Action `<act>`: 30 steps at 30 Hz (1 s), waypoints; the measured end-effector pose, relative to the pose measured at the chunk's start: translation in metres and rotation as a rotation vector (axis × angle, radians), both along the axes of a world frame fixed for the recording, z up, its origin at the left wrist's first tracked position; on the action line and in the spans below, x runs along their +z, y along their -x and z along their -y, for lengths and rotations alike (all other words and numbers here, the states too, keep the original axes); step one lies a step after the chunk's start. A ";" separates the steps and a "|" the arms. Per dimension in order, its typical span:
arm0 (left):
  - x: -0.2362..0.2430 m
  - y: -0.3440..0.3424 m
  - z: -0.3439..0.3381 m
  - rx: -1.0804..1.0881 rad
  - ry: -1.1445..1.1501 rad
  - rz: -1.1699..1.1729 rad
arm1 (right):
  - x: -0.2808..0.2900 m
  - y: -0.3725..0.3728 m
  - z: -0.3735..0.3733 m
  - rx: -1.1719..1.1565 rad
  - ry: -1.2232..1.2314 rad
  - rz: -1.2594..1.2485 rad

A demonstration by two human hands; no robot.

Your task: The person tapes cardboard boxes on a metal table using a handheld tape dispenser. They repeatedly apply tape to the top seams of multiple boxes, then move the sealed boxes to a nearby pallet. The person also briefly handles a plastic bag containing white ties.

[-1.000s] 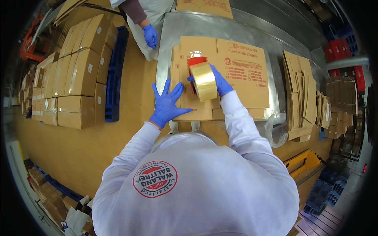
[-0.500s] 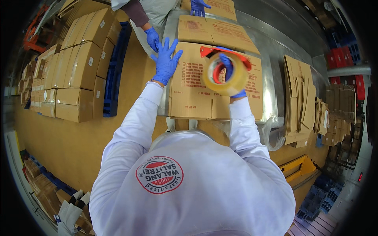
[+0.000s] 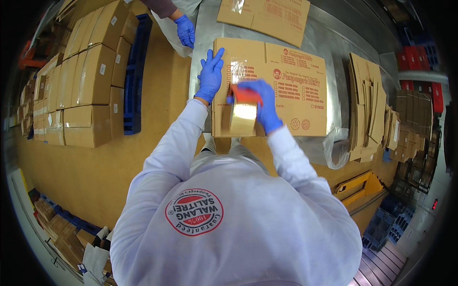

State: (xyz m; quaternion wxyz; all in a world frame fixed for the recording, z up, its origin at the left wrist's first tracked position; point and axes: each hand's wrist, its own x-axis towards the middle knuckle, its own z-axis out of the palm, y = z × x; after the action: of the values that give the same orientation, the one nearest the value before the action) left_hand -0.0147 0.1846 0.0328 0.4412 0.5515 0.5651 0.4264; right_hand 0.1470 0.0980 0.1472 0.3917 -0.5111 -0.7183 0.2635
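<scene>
A flattened brown cardboard carton (image 3: pixel 305 121) with red print lies before me at the near edge of the metal table. My left hand (image 3: pixel 210 80), in a blue glove, presses on its left side, fingers stretched out. My right hand (image 3: pixel 266 106), also gloved in blue, is wrapped round a red tape dispenser (image 3: pixel 248 95) and is partly smeared by motion. Its roll of packing tape (image 3: pixel 243 119) is over the carton's left half, close to the near edge. Clear shiny tape (image 3: pixel 242 66) shows on the carton just beyond the dispenser.
Another flat carton (image 3: pixel 267 21) lies farther up the metal table (image 3: pixel 329 40). A co-worker's blue-gloved hand (image 3: pixel 185 31) is at the far left. Folded cartons (image 3: pixel 367 105) stand at the right, a plastic sheet (image 3: pixel 334 152) hangs below. Stacked boxes (image 3: pixel 88 124) fill the left.
My right hand has swung left and lowered the dispenser onto the carton. My left hand has shifted right. Different print faces up before me; the other carton sits farther off.
</scene>
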 end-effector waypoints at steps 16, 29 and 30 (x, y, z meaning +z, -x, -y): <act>0.021 0.008 -0.002 -0.161 -0.293 -0.769 | -0.016 0.000 -0.021 0.446 0.833 -0.582; 0.042 -0.158 0.174 -0.885 -0.687 -1.128 | 0.128 -0.145 0.081 -0.147 0.050 -0.571; 0.050 -0.160 0.179 -0.933 -0.726 -1.115 | 0.137 -0.157 0.089 -0.211 0.011 -0.590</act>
State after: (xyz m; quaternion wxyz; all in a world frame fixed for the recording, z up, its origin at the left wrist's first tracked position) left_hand 0.1457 0.0057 0.0833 0.0211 0.9703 0.2403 0.0179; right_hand 0.3041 0.0086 0.2841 0.6055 -0.4864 -0.5153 0.3624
